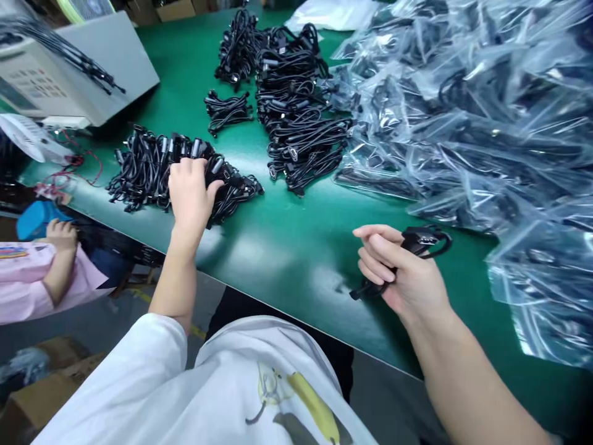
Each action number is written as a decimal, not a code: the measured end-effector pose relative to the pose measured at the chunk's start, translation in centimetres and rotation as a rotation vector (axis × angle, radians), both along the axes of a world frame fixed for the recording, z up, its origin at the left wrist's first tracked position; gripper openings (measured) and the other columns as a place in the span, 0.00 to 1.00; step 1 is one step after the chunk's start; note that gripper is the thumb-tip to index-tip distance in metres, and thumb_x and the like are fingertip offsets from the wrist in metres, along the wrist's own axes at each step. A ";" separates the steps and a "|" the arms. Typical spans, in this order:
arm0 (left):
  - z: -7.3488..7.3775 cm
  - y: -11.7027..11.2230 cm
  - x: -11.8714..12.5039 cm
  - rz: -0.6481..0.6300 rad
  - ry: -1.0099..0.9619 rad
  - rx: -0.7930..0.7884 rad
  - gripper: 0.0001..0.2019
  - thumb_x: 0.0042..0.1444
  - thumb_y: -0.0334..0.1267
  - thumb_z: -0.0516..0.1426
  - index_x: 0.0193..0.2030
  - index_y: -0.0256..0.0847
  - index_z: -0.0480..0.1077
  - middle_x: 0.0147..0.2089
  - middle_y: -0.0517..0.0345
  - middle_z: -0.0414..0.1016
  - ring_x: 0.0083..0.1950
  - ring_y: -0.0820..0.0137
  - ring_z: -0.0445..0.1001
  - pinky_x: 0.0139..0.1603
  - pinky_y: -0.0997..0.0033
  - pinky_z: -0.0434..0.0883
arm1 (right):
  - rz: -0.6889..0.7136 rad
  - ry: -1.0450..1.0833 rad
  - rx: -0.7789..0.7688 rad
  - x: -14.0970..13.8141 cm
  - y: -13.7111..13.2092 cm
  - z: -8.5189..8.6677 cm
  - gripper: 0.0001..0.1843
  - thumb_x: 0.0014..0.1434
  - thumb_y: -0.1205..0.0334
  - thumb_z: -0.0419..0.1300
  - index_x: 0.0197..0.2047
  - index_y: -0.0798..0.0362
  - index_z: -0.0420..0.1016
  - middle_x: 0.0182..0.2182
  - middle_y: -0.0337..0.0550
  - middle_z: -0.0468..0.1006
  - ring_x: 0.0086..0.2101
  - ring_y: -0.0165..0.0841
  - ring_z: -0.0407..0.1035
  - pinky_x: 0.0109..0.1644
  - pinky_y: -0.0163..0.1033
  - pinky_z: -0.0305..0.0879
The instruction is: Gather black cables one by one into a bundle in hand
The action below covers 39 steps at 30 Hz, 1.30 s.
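My right hand (393, 266) is closed around a bundled black cable (421, 240) with a dark connector block, held above the green table in front of me. A thin end of that cable sticks out below the fingers. My left hand (191, 188) rests on a row of bundled black cables (148, 167) at the left, its thumb spread away from the fingers. The fingertips are partly hidden among the bundles.
More black cable bundles (301, 105) lie at the table's middle and back. Clear plastic bags of cables (463, 136) fill the right side. A grey instrument (111, 68) stands at the left, with red wires (88, 164) nearby. Another person's hand (62, 235) is at the left edge.
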<state>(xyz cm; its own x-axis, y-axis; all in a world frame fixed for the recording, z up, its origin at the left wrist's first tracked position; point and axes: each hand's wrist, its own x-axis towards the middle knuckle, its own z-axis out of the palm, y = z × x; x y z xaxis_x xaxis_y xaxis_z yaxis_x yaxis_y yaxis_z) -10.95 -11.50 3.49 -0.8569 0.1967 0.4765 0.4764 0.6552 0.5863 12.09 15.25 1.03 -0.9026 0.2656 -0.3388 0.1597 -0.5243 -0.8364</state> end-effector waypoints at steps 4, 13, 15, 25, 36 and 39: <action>0.7 -1.2 0.3 -0.101 -0.057 0.015 0.15 0.51 0.42 0.69 0.40 0.43 0.70 0.44 0.50 0.71 0.61 0.51 0.65 0.62 0.52 0.64 | 0.036 -0.004 0.000 0.0 -0.8 -0.3 0.08 0.52 0.57 0.70 0.33 0.52 0.83 0.14 0.28 0.53 0.16 0.22 0.43 0.20 0.34 0.39; 3.1 6.8 7.9 -0.790 -0.724 0.410 0.19 0.57 0.48 0.65 0.50 0.41 0.72 0.40 0.51 0.80 0.42 0.63 0.80 0.40 0.67 0.75 | 0.131 0.122 0.014 -0.3 -1.9 -1.1 0.23 0.54 0.43 0.71 0.45 0.52 0.83 0.39 0.47 0.83 0.39 0.34 0.77 0.47 0.41 0.74; 1.8 9.2 8.9 -0.918 -0.910 0.407 0.18 0.55 0.47 0.67 0.48 0.39 0.73 0.40 0.51 0.81 0.40 0.64 0.80 0.41 0.66 0.76 | 0.249 0.144 -0.077 -0.3 -1.6 -1.1 0.28 0.53 0.38 0.70 0.46 0.54 0.82 0.39 0.49 0.84 0.39 0.36 0.78 0.47 0.43 0.75; -2.3 11.0 8.1 -0.864 -0.963 0.529 0.24 0.48 0.49 0.70 0.48 0.42 0.72 0.46 0.54 0.77 0.45 0.68 0.77 0.45 0.69 0.75 | 0.194 0.066 0.048 -0.1 -0.5 -1.6 0.23 0.57 0.42 0.67 0.35 0.56 0.78 0.20 0.35 0.71 0.21 0.26 0.65 0.27 0.34 0.61; -2.1 11.5 8.9 -0.783 -0.890 0.474 0.21 0.47 0.44 0.72 0.40 0.42 0.67 0.36 0.61 0.74 0.37 0.74 0.75 0.43 0.72 0.74 | 0.231 -0.081 0.510 0.1 -1.7 -1.0 0.11 0.59 0.54 0.64 0.34 0.53 0.74 0.22 0.33 0.67 0.23 0.27 0.61 0.28 0.35 0.57; -2.0 11.3 8.8 -0.797 -0.953 0.528 0.20 0.48 0.43 0.71 0.40 0.42 0.66 0.36 0.60 0.78 0.39 0.72 0.78 0.42 0.73 0.75 | 0.259 -0.109 0.453 0.2 -2.0 -1.2 0.14 0.58 0.50 0.63 0.35 0.54 0.74 0.22 0.34 0.68 0.22 0.28 0.62 0.28 0.35 0.58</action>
<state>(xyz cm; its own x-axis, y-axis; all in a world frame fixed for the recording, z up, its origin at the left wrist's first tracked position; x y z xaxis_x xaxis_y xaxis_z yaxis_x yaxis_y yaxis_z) -2.15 -0.15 1.46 -0.6334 0.7713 -0.0628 -0.1127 -0.0116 0.9936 12.24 13.25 -0.17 -0.9240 0.1803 -0.3373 0.3346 -0.0464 -0.9412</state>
